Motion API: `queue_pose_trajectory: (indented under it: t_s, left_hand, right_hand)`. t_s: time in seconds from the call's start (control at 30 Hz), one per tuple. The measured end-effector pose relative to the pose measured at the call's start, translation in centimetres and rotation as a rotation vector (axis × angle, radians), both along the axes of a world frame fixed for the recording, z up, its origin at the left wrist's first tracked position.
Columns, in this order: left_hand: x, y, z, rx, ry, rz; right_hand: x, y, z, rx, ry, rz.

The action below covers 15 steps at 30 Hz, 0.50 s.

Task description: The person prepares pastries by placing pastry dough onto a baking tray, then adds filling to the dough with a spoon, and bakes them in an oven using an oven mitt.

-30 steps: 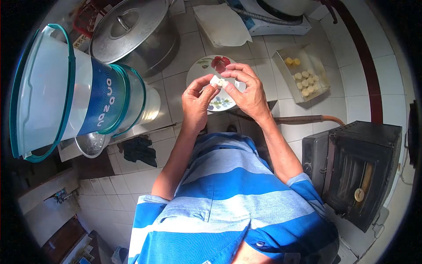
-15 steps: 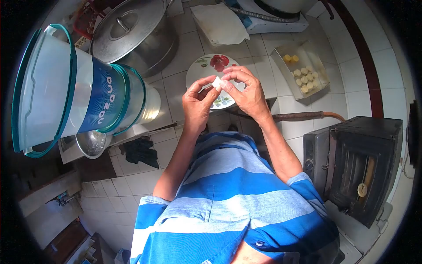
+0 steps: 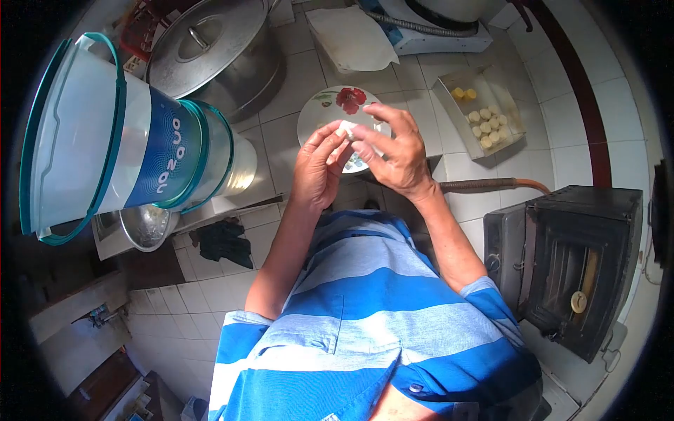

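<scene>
Over the floral plate (image 3: 317, 112), my left hand (image 3: 317, 168) pinches a small white dough-like lump (image 3: 347, 128) between thumb and fingertips. My right hand (image 3: 397, 151) is close on the other side, its fingers spread and slightly blurred, with the index finger and thumb right by the lump. Both hands hide part of the plate, which has red and blue flowers and stands on the tiled counter (image 3: 281, 151) near its front edge.
A metal tin (image 3: 519, 119) with several pale round pieces (image 3: 484, 125) stands to the right. A large lidded pot (image 3: 246, 84) and stacked plastic buckets (image 3: 126, 140) crowd the left. A white sheet (image 3: 354, 38) lies behind the plate. An open black oven (image 3: 583, 266) is at right.
My right hand has come away slightly from the lump, its fingers opening apart. My left hand still holds the lump at nearly the same spot.
</scene>
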<state>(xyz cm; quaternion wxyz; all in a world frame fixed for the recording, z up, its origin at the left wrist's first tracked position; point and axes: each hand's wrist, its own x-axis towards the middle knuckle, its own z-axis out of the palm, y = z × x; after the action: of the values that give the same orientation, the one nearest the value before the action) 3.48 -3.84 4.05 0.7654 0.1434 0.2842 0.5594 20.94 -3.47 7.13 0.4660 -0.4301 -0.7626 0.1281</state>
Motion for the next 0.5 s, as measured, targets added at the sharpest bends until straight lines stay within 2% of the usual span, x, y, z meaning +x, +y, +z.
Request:
queue_pose_trajectory:
  t_s: [0.07, 0.23, 0.3, 0.33, 0.4, 0.5]
  left_hand:
    - [0.0, 0.1, 0.4, -0.001, -0.013, -0.003]
    - [-0.5, 0.2, 0.5, -0.089, -0.19, -0.048]
    - [-0.4, 0.2, 0.4, -0.063, -0.186, -0.05]
    - [-0.3, 0.2, 0.4, -0.038, -0.182, -0.052]
    - [0.0, 0.0, 0.9, -0.018, -0.139, -0.056]
    - [0.4, -0.1, 2.8, -0.001, -0.098, -0.061]
  right_hand:
    - [0.2, -0.1, -0.1, 0.264, -0.34, -0.017]
    - [0.4, -0.5, -1.0, 0.318, -0.337, -0.071]
    - [0.0, -0.4, -0.6, 0.169, -0.095, -0.028]
    - [-0.2, -0.3, -0.6, 0.169, -0.094, -0.031]
    - [-0.4, 0.0, -0.5, -0.107, 0.191, 0.001]
    - [-0.9, 0.1, -0.8, -0.162, 0.238, 0.013]
